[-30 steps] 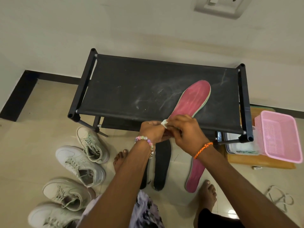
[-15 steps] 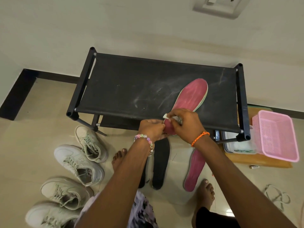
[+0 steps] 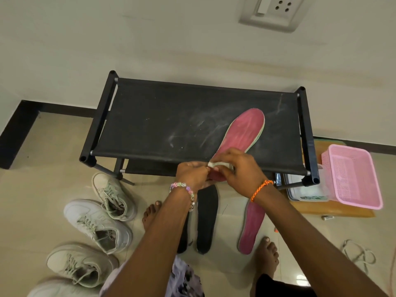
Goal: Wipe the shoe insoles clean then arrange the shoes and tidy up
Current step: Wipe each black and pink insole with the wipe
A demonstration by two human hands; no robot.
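Wiping is the step we judge to be in hand: our right hand [image 3: 237, 168] pinches a small white wipe [image 3: 216, 164] against the heel end of the pink insole [image 3: 240, 136], which lies on the black shoe rack [image 3: 171, 116] with its toe pointing toward 1 o'clock and its heel overhanging the near edge. Our left hand [image 3: 192, 173] has its fingers closed on that heel from the 9 o'clock side, steadying it. To do this well, we should keep the heel pinned, press the wipe flat and draw it in long strokes toward the toe, refolding to a clean face as it soils. On the floor at 6 o'clock wait two black insoles [image 3: 206, 219] and a second pink insole [image 3: 249, 228]; four white sneakers [image 3: 96, 226] stand at 8 o'clock, and a pink basket [image 3: 353, 174] sits at 3 o'clock
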